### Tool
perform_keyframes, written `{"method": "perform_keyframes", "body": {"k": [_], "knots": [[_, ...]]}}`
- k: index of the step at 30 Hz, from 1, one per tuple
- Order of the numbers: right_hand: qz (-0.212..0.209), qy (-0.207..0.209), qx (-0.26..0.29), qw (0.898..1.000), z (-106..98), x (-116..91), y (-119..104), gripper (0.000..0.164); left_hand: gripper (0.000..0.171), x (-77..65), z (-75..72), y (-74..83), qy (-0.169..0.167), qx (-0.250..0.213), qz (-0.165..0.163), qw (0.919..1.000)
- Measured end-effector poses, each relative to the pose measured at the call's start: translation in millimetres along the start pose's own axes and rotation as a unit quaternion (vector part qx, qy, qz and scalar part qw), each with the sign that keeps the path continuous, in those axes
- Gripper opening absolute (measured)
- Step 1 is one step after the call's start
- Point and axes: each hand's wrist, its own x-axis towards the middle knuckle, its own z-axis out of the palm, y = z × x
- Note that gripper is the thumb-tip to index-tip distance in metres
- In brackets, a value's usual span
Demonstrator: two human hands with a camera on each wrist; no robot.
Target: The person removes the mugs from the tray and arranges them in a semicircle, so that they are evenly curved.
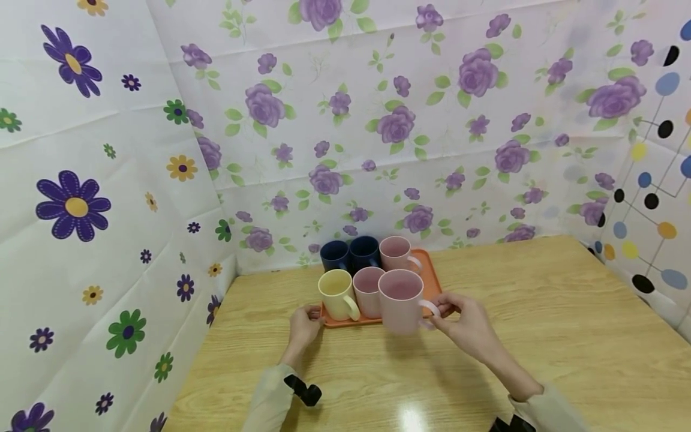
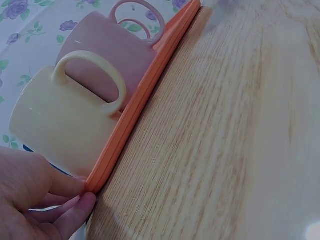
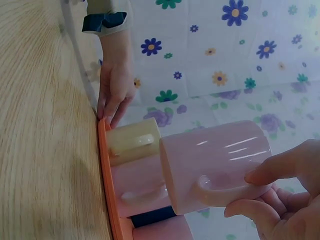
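My right hand (image 1: 468, 327) pinches the handle of a pink mug (image 1: 399, 309), held upright in the air over the front right of an orange tray (image 1: 430, 277). On the tray's left front corner, my left hand (image 1: 305, 327) grips the rim between thumb and fingers, as the left wrist view shows. A yellow mug (image 1: 336, 295) stands at the front left of the tray, beside a second pink mug (image 1: 367, 295). Behind them are two navy mugs (image 1: 335, 257) and a third pink mug (image 1: 396, 255). The held mug partly hides the pink mug beside it.
The tray rests on a light wooden table (image 1: 518, 300), close to its back edge. Behind rises a cloth with purple roses (image 1: 396, 124); a flower-print cloth (image 1: 108, 264) hangs at the left and a dotted cloth (image 1: 664, 228) at the right.
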Motion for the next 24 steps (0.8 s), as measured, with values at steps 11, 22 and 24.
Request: {"method": "perform_keyframes", "body": {"k": [11, 22, 24], "knots": [[-0.014, -0.036, 0.031, 0.999, 7, -11, -10, 0.022, 0.025, 1.8, 0.6, -2.1, -0.012, -0.003, -0.007, 0.9999], [-0.016, -0.080, 0.071, 0.994, 22, -19, -9, 0.018, 0.025, 2.4, -1.1, -0.5, -0.022, 0.012, -0.004, 0.9997], [-0.015, -0.090, 0.077, 0.993, 25, -21, -10, 0.017, 0.025, 1.8, -1.6, -1.8, -0.026, 0.017, -0.004, 0.9995]]}}
